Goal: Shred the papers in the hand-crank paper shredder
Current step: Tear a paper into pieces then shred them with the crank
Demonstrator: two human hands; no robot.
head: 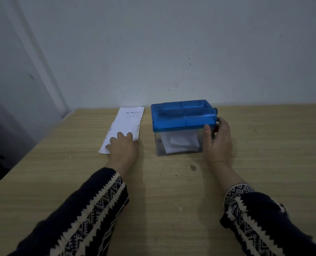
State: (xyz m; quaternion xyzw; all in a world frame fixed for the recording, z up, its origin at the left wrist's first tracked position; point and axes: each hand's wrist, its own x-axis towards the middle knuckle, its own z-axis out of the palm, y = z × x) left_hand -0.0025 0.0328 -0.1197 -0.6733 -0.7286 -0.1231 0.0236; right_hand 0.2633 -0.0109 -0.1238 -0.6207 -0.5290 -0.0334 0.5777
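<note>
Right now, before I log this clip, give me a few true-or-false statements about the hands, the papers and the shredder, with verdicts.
1. The left hand rests on the papers. True.
2. The papers lie to the right of the shredder. False: they lie to its left, apart from it.
3. The right hand holds the shredder's right end. True.
4. The shredder's clear bin is empty. False: white paper shows inside it.
5. The shredder's lid is red. False: it is blue.
</note>
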